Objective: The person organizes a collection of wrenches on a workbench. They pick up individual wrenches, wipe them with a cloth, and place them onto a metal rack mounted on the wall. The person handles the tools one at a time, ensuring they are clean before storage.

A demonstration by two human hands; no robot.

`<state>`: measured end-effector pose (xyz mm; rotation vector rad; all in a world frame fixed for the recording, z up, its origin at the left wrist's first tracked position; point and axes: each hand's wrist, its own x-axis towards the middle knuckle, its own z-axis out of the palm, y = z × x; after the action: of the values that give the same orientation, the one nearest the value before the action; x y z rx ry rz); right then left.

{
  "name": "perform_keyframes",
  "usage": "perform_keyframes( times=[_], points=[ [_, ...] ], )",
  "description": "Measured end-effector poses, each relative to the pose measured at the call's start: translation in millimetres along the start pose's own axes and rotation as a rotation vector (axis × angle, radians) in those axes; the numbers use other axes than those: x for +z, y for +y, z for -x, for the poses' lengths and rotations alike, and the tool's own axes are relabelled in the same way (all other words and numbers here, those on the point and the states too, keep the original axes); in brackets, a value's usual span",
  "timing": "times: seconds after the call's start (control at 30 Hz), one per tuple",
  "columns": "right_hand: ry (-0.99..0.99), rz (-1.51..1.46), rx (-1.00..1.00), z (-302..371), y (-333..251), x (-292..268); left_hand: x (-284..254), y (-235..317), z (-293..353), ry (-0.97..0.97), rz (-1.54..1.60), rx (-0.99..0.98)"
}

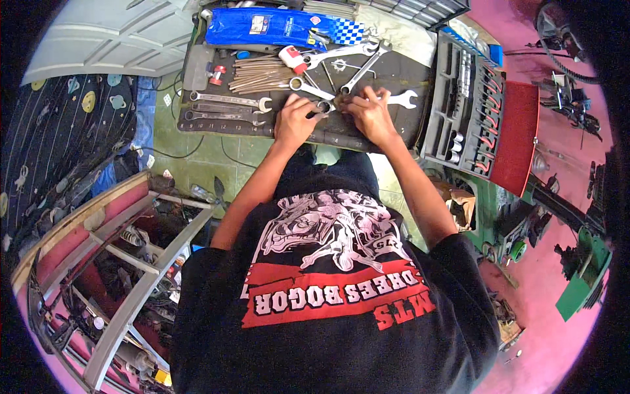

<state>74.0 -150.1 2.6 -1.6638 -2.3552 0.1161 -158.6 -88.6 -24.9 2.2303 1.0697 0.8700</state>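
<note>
Your left fingers [306,108] pinch the wrench [330,104], likely stiff, weighty; grip mid-shank. What your right fingers [361,104] hold is unclear.

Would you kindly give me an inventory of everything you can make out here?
Wrenches: several, silver, across the mat
Mat: one, dark, under the tools
Packet: one, blue, mat's far side
Rods: many, brown, left of the bottle
Bottle: one, red and white, mid-mat
Tray: one, grey, right of the mat
Panel: one, red, right of the tray
Cloth: one, dark with planets, left
Frame: one, grey, lower left
Floor: one, green, below the mat
Clutter: too much to count, mixed colours, right side
Shirt: one, black with red and white, lower centre
Left hand: one, bare, near edge of the mat
Right hand: one, bare, beside the left
</note>
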Motion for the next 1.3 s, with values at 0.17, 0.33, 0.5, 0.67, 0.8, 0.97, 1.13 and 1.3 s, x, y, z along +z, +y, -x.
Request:
perform_keyframes(
  times=[0.17, 0.33, 0.5, 0.67, 0.8, 0.97, 1.13, 1.3],
  points=[
    [0.068, 0.014, 0.075, 10, 9, -10, -1, 4, 2, 0.012, -0.045, -0.006],
    [0.105, -0.019, 0.063, 0, -11, -5, -3, 6, 1, 0.003, -0.160, 0.039],
    [0.118, -0.027, 0.044, -2, -9, 1, 3, -2, 6, 0.016, -0.221, 0.062],
    [0.076, 0.064, 0.184, 16, 12, -8, 1, -1, 7, -0.007, -0.233, 0.078],
    [0.155, -0.012, 0.147, 3, -10, -1, 1, -1, 6, -0.016, -0.204, 0.082],
    [0.135, -0.033, 0.134, 0, -15, 2, 0, 1, 5, -0.013, -0.199, 0.088],
    [0.150, 0.006, 0.247, 19, 8, 3, -1, 4, 3, -0.024, -0.153, 0.074],
    [0.137, -0.068, 0.129, -9, -34, 10, 1, -1, 4, -0.016, -0.166, 0.095]
  ],
)
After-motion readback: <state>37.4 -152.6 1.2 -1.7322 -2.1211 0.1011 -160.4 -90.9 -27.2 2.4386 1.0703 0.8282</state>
